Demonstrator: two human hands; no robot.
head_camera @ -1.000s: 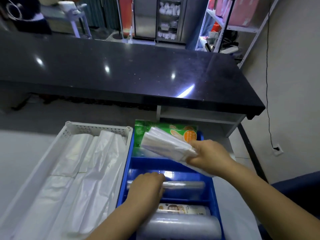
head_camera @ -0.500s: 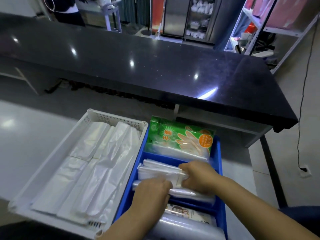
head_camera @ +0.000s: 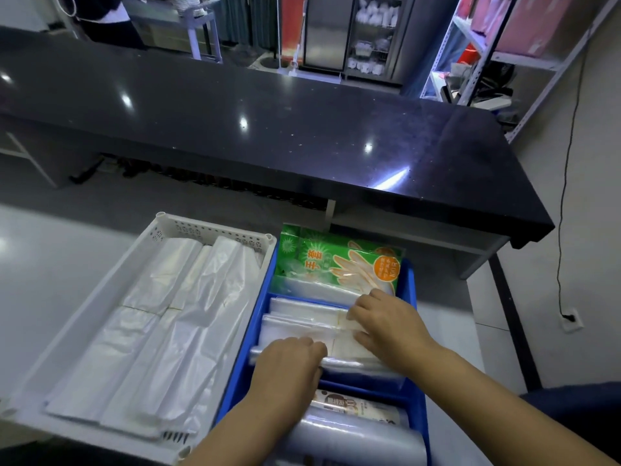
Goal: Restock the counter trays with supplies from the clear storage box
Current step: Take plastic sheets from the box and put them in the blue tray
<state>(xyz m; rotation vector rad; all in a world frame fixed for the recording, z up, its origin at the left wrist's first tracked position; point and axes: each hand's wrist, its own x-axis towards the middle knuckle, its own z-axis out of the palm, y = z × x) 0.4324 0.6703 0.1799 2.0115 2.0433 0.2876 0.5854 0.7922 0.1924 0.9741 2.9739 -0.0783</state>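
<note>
There are 2 trays, 1 white tray (head_camera: 208, 227) and 1 blue tray (head_camera: 408, 280). The blue one holds 1 green glove pack (head_camera: 339, 264), at least 2 packs of clear bags (head_camera: 302, 317) and 2 rolls, 1 labelled roll (head_camera: 353, 406) and 1 clear roll (head_camera: 353, 442). There are 2 hands, the left hand (head_camera: 289, 368) and the right hand (head_camera: 389, 326), and 1 black counter (head_camera: 268, 129).

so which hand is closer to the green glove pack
Right. The right hand lies flat on the clear bags, reaching almost to the green glove pack; the left hand sits further back, at the bags' near edge.
</note>
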